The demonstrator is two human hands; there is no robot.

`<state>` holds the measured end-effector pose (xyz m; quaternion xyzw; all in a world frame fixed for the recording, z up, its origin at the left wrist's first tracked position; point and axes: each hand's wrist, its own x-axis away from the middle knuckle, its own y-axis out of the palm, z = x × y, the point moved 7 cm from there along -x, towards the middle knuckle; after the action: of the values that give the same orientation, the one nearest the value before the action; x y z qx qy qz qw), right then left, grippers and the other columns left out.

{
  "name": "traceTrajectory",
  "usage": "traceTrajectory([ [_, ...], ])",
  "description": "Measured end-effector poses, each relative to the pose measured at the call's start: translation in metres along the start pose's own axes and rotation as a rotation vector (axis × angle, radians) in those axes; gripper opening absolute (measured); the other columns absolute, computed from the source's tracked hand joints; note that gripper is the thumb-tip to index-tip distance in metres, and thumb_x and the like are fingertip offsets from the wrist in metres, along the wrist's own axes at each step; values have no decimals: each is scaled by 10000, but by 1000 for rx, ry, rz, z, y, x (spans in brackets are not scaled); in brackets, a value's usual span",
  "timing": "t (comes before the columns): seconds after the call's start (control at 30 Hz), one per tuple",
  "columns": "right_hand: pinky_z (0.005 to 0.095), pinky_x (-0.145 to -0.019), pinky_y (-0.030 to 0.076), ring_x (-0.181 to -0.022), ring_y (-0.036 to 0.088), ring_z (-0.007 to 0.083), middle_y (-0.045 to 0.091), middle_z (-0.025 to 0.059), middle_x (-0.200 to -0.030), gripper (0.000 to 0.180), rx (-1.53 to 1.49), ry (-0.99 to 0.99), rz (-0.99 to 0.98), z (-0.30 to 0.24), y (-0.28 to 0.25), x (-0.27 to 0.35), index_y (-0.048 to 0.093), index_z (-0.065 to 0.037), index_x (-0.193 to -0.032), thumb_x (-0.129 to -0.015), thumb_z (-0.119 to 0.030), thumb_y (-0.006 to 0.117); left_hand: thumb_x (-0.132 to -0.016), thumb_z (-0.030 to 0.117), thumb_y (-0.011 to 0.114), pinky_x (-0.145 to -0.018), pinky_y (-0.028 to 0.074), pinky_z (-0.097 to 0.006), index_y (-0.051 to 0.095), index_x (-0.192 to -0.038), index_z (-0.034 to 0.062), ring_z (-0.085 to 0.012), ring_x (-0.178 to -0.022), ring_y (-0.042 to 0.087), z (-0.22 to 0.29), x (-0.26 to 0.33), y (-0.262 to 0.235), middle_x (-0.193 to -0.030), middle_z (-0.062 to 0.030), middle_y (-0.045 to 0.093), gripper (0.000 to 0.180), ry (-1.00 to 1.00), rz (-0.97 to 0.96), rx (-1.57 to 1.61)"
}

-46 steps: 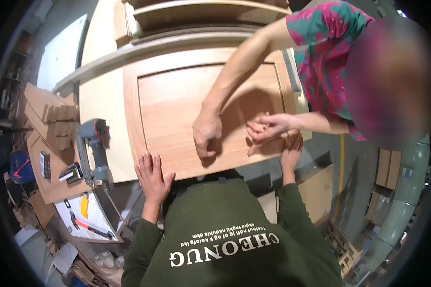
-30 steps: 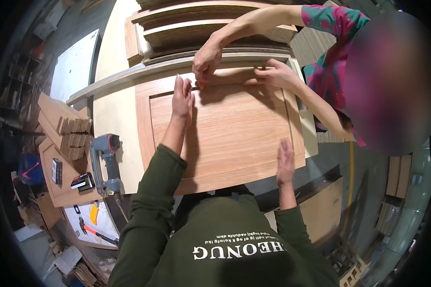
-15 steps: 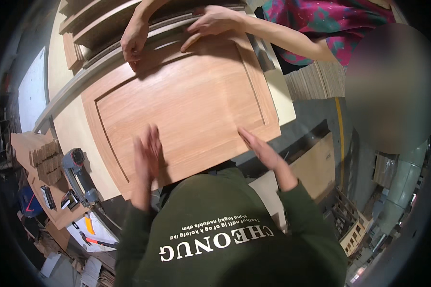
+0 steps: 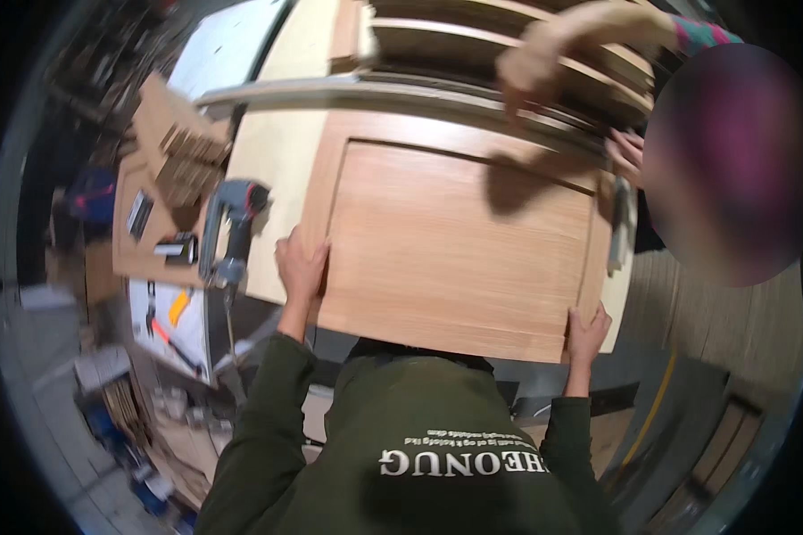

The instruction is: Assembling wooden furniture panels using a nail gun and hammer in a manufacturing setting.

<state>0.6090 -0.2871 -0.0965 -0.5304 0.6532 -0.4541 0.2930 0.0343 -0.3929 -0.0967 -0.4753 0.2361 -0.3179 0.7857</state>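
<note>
A pale wooden cabinet door (image 4: 455, 241), a flat panel set in a raised frame, lies on the worktable in front of me. My left hand (image 4: 302, 267) is closed on its left edge, thumb on top of the frame and the other fingers partly hidden. Near the lower right corner, my right hand (image 4: 587, 334) grips the opposite edge in the same way. Across the table, a co-worker's blurred hand (image 4: 531, 71) hovers over the far edge and casts a shadow on the panel. The co-worker's other hand (image 4: 627, 153) is by the far right corner.
A metal rail (image 4: 401, 92) runs along the door's far side, with wooden boards (image 4: 455, 49) beyond it. To the left, a nail gun (image 4: 232, 227) lies on the table edge, its hose hanging down. Stacked wood pieces (image 4: 187, 165), a hammer (image 4: 174, 343) and an orange-handled tool (image 4: 179, 308) are further left.
My hands were open and lifted over the near part of the door; now they hold its two sides. The co-worker's hands have left the door's far frame. My view has turned left.
</note>
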Motion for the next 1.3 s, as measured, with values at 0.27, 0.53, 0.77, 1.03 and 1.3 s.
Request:
traceTrajectory([
  [0.27,401,-916,426,-1065,533,319,536,172,-1127,663,20,92,108,6,-13,-4,564,-3,-1171,-697,-417,773,-777,296,698,-778,469,-375,629,-1100,46,-306,-859,580,-41,68,-39,-925,-151,584,414,-175,-163,208],
  [0.53,422,-892,429,-1053,542,366,576,212,-1124,646,166,155,156,2,-16,34,577,0,-1160,-748,-485,692,-785,242,683,-706,477,-361,676,-945,74,-273,-807,590,-61,94,-61,-871,-98,584,231,-260,-15,294],
  [0.77,409,-819,451,-945,604,330,658,172,-1021,564,113,291,167,14,-20,38,644,-16,-1052,-743,-486,688,-794,201,663,-699,486,-347,678,-836,81,-267,-793,614,-95,72,-93,-853,-91,629,128,-223,144,366],
  [1.03,392,-729,446,-740,589,267,659,138,-792,459,76,382,132,-8,-45,63,673,-3,-869,-736,-442,678,-877,384,528,-837,460,-443,609,-1075,17,-361,-967,591,-433,119,-205,-999,-212,615,425,-1031,231,-623],
  [1.3,434,-913,436,-1035,541,378,622,189,-1048,533,252,363,300,-24,-49,83,620,-53,-1106,-724,-422,668,-921,226,467,-535,459,-418,585,-856,-1,-312,-598,562,-501,106,-164,-742,-179,614,264,-357,263,-640],
])
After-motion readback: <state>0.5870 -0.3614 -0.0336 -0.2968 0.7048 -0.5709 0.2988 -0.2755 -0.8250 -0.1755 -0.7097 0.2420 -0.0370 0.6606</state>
